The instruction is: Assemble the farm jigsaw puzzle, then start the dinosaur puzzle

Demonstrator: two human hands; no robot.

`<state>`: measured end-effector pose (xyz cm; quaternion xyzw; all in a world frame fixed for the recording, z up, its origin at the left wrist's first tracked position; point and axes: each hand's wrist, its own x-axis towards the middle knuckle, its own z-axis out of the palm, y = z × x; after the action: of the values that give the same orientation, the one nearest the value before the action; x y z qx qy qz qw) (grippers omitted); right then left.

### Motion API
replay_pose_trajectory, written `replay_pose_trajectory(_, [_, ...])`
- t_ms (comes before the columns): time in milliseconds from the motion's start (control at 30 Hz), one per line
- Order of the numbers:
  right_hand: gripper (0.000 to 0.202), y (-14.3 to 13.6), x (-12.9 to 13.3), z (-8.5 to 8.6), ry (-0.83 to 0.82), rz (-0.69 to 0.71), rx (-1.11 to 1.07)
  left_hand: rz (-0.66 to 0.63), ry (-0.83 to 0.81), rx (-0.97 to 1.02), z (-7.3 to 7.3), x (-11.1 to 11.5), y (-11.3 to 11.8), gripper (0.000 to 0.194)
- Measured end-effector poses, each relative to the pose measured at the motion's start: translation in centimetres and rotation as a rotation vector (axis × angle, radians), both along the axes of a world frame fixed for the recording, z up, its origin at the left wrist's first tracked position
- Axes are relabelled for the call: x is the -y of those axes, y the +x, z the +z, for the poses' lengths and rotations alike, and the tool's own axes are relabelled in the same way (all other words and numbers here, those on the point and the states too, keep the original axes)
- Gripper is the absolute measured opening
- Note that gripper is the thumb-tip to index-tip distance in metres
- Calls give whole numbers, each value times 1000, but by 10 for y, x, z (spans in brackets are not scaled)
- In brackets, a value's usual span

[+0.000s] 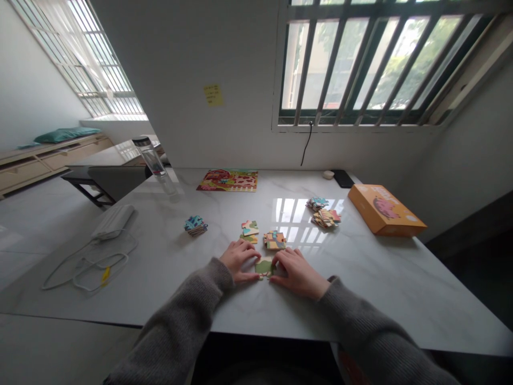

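Item 1: green-and-cream flat cardboard puzzle pc. (265,267), on white marble-patterned bench (385,299) nr front edge, btwn both hands; partly covered by fingers.

L hand (241,262): grey knit cuff; fingers & thumb grasping pc. at L side.
R hand (298,271): same grey knit cuff; fingers & thumb grasping pc. at R side.

Just beyond hands: small multicoloured cardboard stack w/ orange & grey patches (274,240); to its L, cream-and-green puzzle pcs. w/ teal & red marks (250,229), nr L hand fingertips.

Further L: blue-patterned cardboard puzzle stack (195,225). Further R: teal-topped puzzle pile (316,203), w/ orange-yellow puzzle pile (326,218) just in front.

Bench rear: red-and-green illustrated farm sheet (226,181), flat; small white round obj. (328,175) beside black flat rectangular obj. (342,178).

Bench R: orange cardboard box w/ pink pig print (364,208), lying flat.

Bench L: clear cylindrical bottle w/ dark lid (150,155), toward rear; white rectangular obj. (113,222), exact type can't tell, nr white looped cable w/ yellow tag (106,275).

Wall: yellow sq. paper note w/ writing (214,94); thin black cord (306,145) hanging below barred window (344,69).
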<state>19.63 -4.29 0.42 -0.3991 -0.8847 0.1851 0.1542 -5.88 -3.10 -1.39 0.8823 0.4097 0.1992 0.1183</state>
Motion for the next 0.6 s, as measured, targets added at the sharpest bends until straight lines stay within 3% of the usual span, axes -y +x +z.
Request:
replay_pose_trajectory(300, [29,0,-1,0,-15,1,1,15,-20,-12,1,4,3,61])
replay_pose_trajectory(600, [20,-2,1,4,-34,-37,-25,-10,-38,46,6,5,8,48])
